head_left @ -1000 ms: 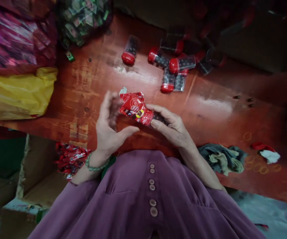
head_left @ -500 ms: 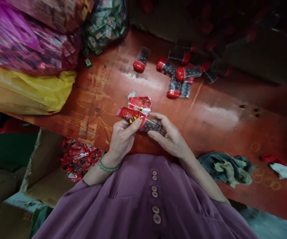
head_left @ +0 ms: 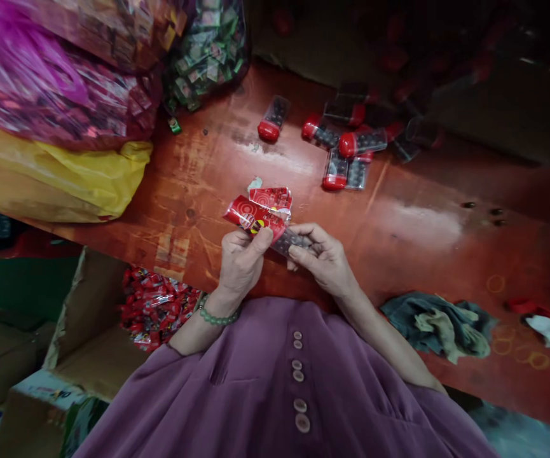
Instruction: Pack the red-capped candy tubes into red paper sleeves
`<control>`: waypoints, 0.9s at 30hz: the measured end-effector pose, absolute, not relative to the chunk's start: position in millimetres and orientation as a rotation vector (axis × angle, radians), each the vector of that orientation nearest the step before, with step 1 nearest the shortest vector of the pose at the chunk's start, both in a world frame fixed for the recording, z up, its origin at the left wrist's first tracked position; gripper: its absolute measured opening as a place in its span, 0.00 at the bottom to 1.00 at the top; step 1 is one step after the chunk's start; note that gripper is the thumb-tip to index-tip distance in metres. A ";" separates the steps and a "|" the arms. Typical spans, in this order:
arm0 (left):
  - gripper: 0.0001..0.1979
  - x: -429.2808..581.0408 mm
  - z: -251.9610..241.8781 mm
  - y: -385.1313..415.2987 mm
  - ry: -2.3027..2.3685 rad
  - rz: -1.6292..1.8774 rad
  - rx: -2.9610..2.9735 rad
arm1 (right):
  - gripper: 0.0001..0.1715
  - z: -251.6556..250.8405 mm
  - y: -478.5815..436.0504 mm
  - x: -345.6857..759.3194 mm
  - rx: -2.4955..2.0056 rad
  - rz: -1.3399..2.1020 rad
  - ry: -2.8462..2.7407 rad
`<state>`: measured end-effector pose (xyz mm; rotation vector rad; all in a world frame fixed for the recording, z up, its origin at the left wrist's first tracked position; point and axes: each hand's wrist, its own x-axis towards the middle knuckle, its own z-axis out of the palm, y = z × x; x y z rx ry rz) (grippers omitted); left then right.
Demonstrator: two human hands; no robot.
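Observation:
My left hand (head_left: 246,257) pinches a red printed plastic sleeve (head_left: 243,208), its thumb on top and its fingers underneath. In my right hand (head_left: 325,257) is a clear tube (head_left: 288,244) packed with dark round balls, gripped at its right end between thumb and fingers. The tube's left end meets the sleeve's right opening; how far it sits inside I cannot tell. Just beyond the hands, more flat red printed sleeves (head_left: 275,197) lie on the table. A bracelet of green beads (head_left: 217,318) circles my left wrist.
Several red-capped tubes of dark balls (head_left: 336,172) lie at the back, one apart (head_left: 275,119). Bulging bags (head_left: 112,114) crowd the left. A cardboard box (head_left: 72,318) with red packed items (head_left: 158,308) stands below the table's edge. Cloths (head_left: 439,324) and rubber bands (head_left: 496,284) lie right.
The red sleeve now looks rounder and covers more of the tube's left end. The tube has tilted slightly, and both hands keep their grip. The whole view has shifted a little.

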<state>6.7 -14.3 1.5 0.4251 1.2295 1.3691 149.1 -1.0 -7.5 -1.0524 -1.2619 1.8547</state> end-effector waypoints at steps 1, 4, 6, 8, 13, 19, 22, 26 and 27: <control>0.16 6.4 2.2 -13.8 1.197 1.351 0.446 | 0.19 -8.2 -0.6 148.3 -1.050 1.843 -1.260; 0.15 6.1 1.8 -12.4 1.158 1.349 0.499 | 0.16 -7.4 -2.5 144.3 -1.159 1.573 -1.376; 0.16 5.1 -0.1 -11.6 1.174 1.351 0.522 | 0.15 -7.9 -4.9 141.2 -1.195 1.484 -1.378; 0.16 3.5 -2.3 -11.0 1.191 1.321 0.540 | 0.16 -11.1 -6.1 138.6 -1.115 1.641 -1.239; 0.18 2.3 -2.4 -10.9 1.201 1.333 0.536 | 0.19 -18.2 -3.1 136.1 -0.922 1.930 -0.957; 0.19 7.0 1.6 -8.9 1.184 1.345 0.440 | 0.14 -12.5 -5.5 135.9 -1.113 1.466 -1.438; 0.19 8.8 -1.0 -7.8 1.198 1.345 0.375 | 0.16 -15.6 -6.8 136.0 -1.102 1.095 -1.680; 0.19 9.3 -3.6 -8.4 1.218 1.354 0.337 | 0.18 -19.9 -4.5 136.5 -1.063 1.062 -1.693; 0.20 8.9 -3.6 -8.5 1.208 1.353 0.344 | 0.18 -20.3 -3.8 136.6 -1.061 1.098 -1.670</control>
